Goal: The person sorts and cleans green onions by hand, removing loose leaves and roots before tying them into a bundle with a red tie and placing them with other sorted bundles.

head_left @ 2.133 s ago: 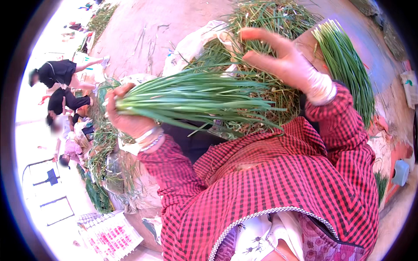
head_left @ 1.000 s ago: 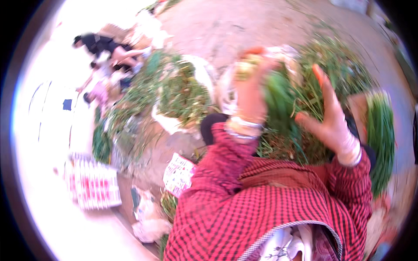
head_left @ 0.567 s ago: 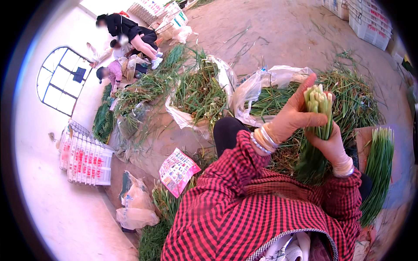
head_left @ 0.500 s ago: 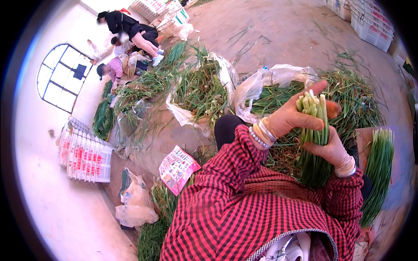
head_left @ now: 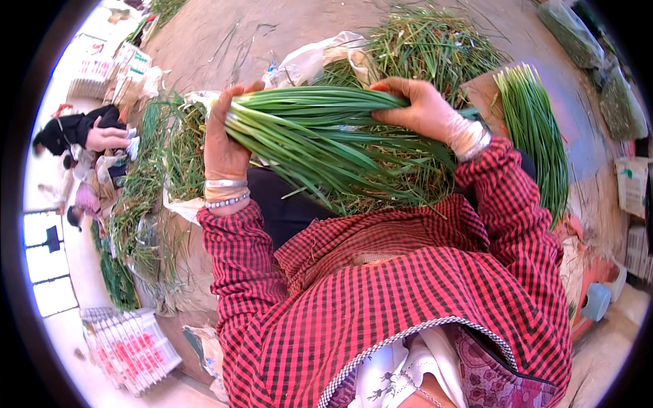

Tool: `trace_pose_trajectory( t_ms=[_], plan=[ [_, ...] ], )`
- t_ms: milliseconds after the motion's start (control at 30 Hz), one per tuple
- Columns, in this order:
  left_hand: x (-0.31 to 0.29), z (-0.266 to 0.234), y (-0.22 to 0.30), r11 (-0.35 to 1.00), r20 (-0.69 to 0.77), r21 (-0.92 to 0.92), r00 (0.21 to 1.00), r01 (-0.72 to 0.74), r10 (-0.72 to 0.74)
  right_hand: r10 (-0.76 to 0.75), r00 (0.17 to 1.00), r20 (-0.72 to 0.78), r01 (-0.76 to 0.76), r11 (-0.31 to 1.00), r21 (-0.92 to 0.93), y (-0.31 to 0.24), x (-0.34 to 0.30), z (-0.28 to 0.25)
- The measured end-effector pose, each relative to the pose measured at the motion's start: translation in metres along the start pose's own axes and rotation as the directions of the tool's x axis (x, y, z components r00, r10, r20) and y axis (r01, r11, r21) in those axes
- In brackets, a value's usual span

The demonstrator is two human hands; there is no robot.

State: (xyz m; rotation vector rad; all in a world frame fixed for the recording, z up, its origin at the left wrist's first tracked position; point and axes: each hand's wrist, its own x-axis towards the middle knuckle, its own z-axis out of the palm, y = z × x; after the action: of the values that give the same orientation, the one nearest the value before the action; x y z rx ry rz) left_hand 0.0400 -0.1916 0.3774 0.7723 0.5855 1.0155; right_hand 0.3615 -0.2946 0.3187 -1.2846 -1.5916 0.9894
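A bunch of garlic chives (head_left: 320, 126) stretches nearly level in front of my body, pale stem ends at the left and green leaves fanning to the right. My left hand (head_left: 228, 139) is wrapped around the stem end; its fingers are partly hidden by the bunch. My right hand (head_left: 428, 112) pinches the upper strands between thumb and fingers farther along the leaves. Lower leaf tips hang loose beneath it. To the right lies a tidy pile of garlic chives (head_left: 534, 129), pale ends pointing away from me.
Heaped loose leaves (head_left: 435, 51) and a white plastic sheet (head_left: 320, 58) lie beyond my hands. White crates (head_left: 132, 350) are stacked at lower left. Several people, one in black (head_left: 81, 132), are at far left. A blue-grey plastic object (head_left: 596, 302) sits at right.
The bunch has gone from upright, with both hands around it, to nearly level. My hands have moved apart, the right one out along the leaves. The view has turned too.
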Motion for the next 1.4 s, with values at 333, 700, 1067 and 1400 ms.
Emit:
trace_pose_trajectory(
  t_ms=[333,700,1067,1400],
  plan=[
    [-0.011,-0.089,-0.030,0.978,-0.511,0.007,0.840,-0.210,0.184,0.169,0.899,-0.404,-0.259,0.949,-0.179,0.067,-0.018,-0.089],
    [-0.023,-0.149,-0.041,0.975,-0.657,-0.046,0.741,-0.218,0.135,0.322,0.868,-0.379,-0.161,0.904,0.397,0.071,-0.069,-0.091],
    [-0.018,-0.158,-0.038,0.968,-0.652,-0.090,0.749,-0.234,0.120,0.116,0.966,-0.232,-0.022,0.928,0.371,-0.014,-0.062,-0.066],
    [-0.018,-0.169,-0.041,0.967,-0.530,0.115,0.810,-0.225,0.252,-0.038,0.907,-0.420,0.214,0.900,0.380,-0.042,-0.066,-0.089]
  ],
)
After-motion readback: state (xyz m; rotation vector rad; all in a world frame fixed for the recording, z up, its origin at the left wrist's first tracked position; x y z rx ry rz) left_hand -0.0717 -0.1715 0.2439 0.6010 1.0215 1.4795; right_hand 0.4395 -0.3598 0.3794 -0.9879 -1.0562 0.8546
